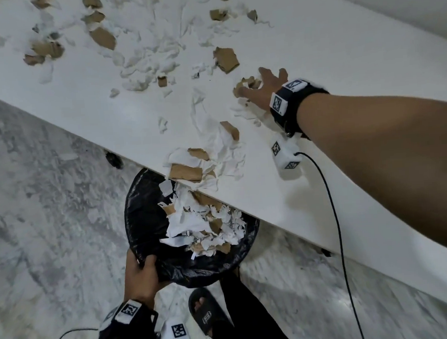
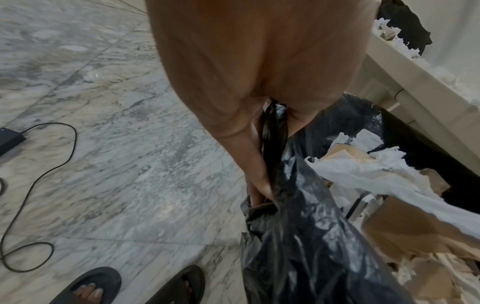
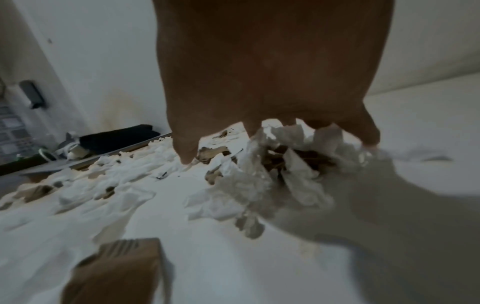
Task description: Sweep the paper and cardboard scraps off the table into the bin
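Note:
Torn white paper and brown cardboard scraps [image 1: 140,58] litter the white table [image 1: 342,63]. My right hand [image 1: 258,83] lies on the table with fingers spread over a small clump of scraps [image 3: 285,164], touching it. Another heap [image 1: 190,169] sits at the table's near edge, right above the bin. The round bin with a black bag [image 1: 192,264] stands on the floor, partly under the edge, and holds many scraps [image 1: 202,223]. My left hand [image 1: 142,270] grips the bin's near rim, its fingers [image 2: 259,181] curled into the black bag [image 2: 311,246].
The floor is grey marble [image 1: 48,208]. A black cable [image 2: 39,174] loops on it to the left, and another [image 1: 336,214] hangs from my right wrist. My sandalled foot [image 1: 203,311] stands just behind the bin. A wall [image 1: 404,3] runs along the table's far side.

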The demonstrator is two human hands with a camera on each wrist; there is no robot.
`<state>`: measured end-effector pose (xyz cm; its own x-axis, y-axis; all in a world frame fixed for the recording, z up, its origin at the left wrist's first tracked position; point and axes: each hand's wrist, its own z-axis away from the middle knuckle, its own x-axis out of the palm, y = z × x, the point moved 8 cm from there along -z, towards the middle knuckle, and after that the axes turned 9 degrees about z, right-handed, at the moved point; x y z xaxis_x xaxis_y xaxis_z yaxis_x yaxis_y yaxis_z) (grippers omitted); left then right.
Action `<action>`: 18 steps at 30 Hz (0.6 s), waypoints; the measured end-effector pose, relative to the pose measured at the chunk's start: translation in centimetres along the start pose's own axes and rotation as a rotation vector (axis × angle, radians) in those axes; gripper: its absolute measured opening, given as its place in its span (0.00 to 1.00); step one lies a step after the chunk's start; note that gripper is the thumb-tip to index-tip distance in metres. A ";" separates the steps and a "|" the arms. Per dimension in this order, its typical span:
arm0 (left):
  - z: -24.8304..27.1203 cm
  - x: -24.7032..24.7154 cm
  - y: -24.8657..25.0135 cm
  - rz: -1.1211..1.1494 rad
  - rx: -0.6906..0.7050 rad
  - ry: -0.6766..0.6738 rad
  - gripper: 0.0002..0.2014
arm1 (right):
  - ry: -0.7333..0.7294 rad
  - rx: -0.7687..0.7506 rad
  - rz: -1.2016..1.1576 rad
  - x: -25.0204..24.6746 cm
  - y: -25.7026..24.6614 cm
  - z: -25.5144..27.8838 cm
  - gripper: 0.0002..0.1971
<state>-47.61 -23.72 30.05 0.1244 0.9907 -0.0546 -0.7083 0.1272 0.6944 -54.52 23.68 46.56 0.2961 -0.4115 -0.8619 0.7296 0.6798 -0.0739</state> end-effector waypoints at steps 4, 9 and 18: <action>-0.4 -0.3 0.6 0.014 0.003 0.035 0.17 | 0.014 -0.129 0.117 1.0 -3.3 2.4 0.38; -0.7 -0.6 1.9 0.038 0.028 0.049 0.18 | 0.038 -0.090 0.002 6.5 -5.5 5.3 0.44; -0.4 -0.3 2.6 0.038 0.051 0.033 0.18 | 0.218 -0.185 -0.002 6.6 -7.1 8.6 0.35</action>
<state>-49.73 -23.70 31.61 0.0741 0.9960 -0.0505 -0.6756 0.0874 0.7321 -52.43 10.94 45.70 0.1413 -0.2863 -0.9477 0.5988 0.7870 -0.1485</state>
